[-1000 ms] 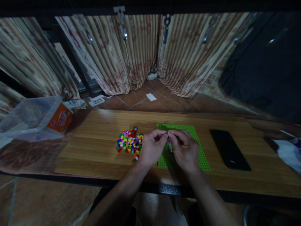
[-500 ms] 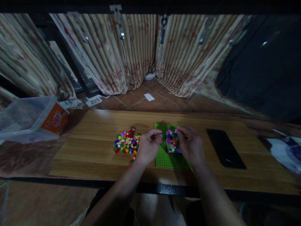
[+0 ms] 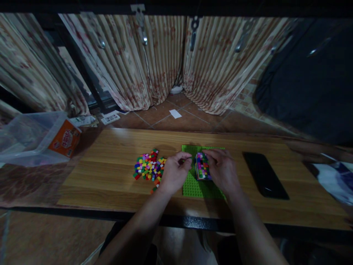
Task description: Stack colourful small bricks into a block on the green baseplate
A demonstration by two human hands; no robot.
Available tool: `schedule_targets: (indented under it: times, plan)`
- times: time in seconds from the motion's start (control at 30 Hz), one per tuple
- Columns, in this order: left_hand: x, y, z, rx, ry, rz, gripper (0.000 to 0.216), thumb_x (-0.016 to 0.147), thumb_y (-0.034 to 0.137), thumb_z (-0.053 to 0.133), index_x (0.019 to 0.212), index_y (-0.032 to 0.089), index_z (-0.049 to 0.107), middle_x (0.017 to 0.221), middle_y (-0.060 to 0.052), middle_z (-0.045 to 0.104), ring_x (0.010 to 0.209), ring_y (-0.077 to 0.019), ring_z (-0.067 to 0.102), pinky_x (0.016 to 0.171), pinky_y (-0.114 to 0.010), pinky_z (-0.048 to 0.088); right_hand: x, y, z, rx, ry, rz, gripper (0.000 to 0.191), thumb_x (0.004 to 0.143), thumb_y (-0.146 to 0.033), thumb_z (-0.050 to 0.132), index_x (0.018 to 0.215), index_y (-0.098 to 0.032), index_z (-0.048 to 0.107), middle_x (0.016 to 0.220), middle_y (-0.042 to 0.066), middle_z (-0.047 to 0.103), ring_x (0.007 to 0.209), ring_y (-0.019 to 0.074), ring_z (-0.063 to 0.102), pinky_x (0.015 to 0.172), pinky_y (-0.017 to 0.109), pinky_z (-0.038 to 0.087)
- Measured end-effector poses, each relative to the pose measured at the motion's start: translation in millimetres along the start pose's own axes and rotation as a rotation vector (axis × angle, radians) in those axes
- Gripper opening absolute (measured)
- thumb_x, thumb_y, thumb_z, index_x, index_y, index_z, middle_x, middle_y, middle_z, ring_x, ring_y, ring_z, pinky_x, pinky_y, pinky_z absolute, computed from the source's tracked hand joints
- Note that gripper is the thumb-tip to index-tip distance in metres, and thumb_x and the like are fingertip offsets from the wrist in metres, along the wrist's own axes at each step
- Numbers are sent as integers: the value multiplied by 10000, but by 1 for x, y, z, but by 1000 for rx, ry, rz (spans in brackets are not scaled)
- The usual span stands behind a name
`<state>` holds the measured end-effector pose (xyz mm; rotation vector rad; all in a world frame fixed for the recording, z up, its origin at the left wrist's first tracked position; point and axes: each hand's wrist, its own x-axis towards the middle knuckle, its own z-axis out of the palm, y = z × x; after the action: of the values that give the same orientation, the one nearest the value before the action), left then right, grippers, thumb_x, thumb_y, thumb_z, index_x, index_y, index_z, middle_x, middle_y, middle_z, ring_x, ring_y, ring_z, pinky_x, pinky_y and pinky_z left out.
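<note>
A block of small multicoloured toy bricks (image 3: 203, 167) stands on a green studded baseplate (image 3: 190, 189). At its far right part, my right hand (image 3: 224, 170) has thumb and forefinger closed together, touching the block's top; whatever lies between the fingertips is hidden. My left hand (image 3: 175, 173) is just left of the block, over the plate's left edge. Its thumb and forefinger are pinched, with something too small to name at the tips. Left of that hand lies a loose pile of coloured toy bricks (image 3: 149, 166), partly covered by it.
The wooden table (image 3: 110, 184) carries a black phone-like slab (image 3: 265, 176) on the right. Beyond the left end is a clear plastic bin (image 3: 33, 140) with an orange label. Papers (image 3: 110, 117) lie on the floor behind, before striped curtains (image 3: 154, 66).
My right fingertips have shifted slightly left at the block's far edge, and the pink bit seen at them is now hidden. My left hand has edged a little right, still pinched.
</note>
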<state>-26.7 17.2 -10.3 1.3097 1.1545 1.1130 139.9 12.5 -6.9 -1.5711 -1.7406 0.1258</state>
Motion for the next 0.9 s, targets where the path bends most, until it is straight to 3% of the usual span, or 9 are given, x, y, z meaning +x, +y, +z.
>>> schedule_targets:
  times: [0.17, 0.4, 0.6, 0.9]
  plan:
    - [1, -3, 0, -4, -4, 19, 172, 801, 247, 602, 921, 163, 694, 721, 1, 674, 607, -113, 612, 583, -216, 486, -1, 3, 0, 32, 43, 9, 305, 900, -278, 465, 993, -220, 749, 933, 72, 737, 915, 237, 607, 846, 422, 486]
    - [0, -6, -1, 26, -10, 22, 186, 813, 271, 604, 941, 175, 700, 672, 17, 655, 580, -111, 603, 570, -216, 476, 1, 3, 2, 154, 111, 136, 282, 855, -361, 553, 967, -208, 761, 913, 80, 748, 889, 236, 646, 835, 419, 505]
    - [-1, -4, 5, 21, -19, 0, 208, 812, 230, 589, 967, 163, 710, 726, -5, 686, 600, -115, 617, 574, -217, 485, 3, 8, 5, 319, 61, 310, 264, 800, -356, 619, 951, -195, 765, 939, 77, 756, 887, 233, 685, 856, 415, 516]
    - [-1, -9, 12, 91, -101, -21, 360, 784, 178, 600, 1131, 205, 692, 780, -6, 713, 612, -116, 609, 599, -227, 499, 4, 17, 8, 481, 34, 392, 280, 754, -380, 675, 940, -190, 763, 934, 73, 762, 859, 221, 701, 823, 401, 542]
